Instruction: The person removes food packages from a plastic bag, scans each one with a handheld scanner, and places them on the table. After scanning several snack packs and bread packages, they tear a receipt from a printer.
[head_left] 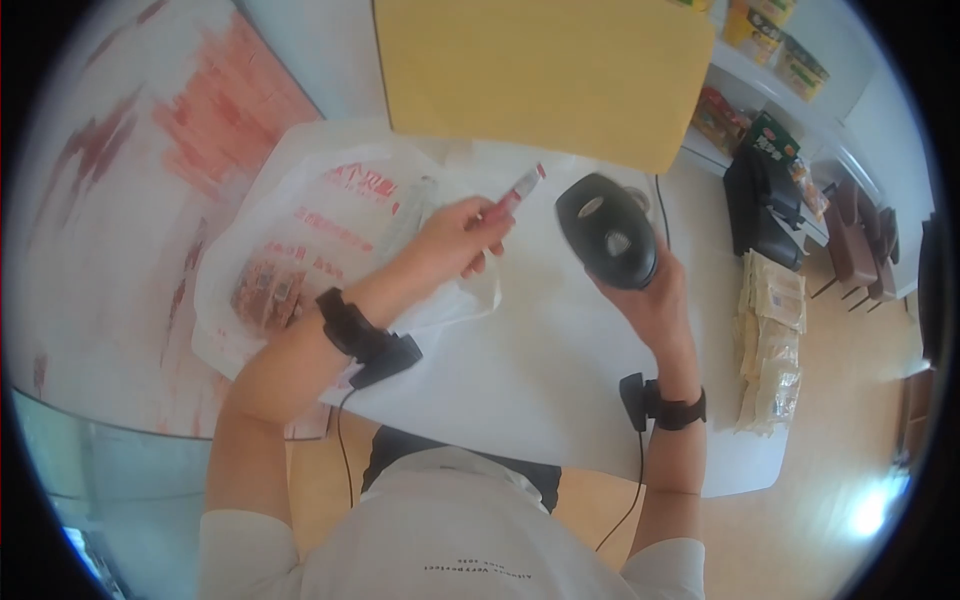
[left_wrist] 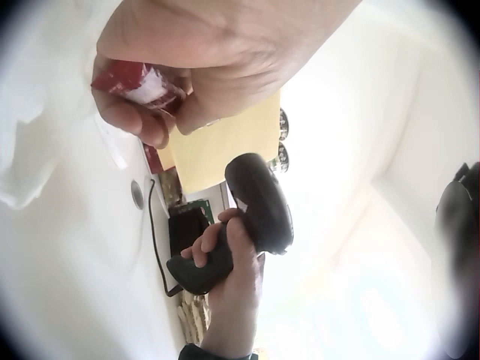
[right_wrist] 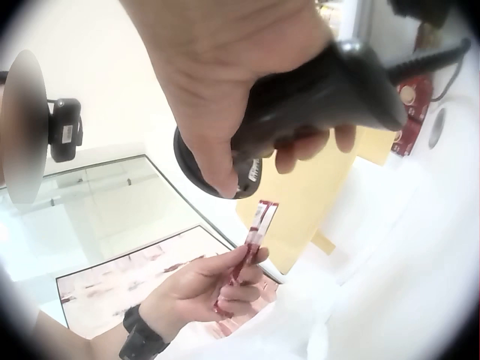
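Note:
My left hand (head_left: 458,240) pinches a slim red-and-white stick packet (head_left: 520,190), whose far end sticks out past the fingers. In the right wrist view the packet (right_wrist: 259,225) stands upright between thumb and fingers. My right hand (head_left: 662,300) grips a black handheld barcode scanner (head_left: 608,235) by its handle, with the thumb along its head. The scanner is held up to the right of the packet, apart from it. Beneath the left forearm lies a translucent plastic bag (head_left: 235,240) with red lettering, and reddish packets (head_left: 272,292) show in it.
A white table (head_left: 530,360) carries all this. A yellow board (head_left: 550,80) stands at its back. Clear-wrapped packages (head_left: 770,340) are piled along the right edge, near a black device (head_left: 762,205). Shelves with boxed goods (head_left: 755,30) are beyond. A red-streaked panel (head_left: 110,200) lies left.

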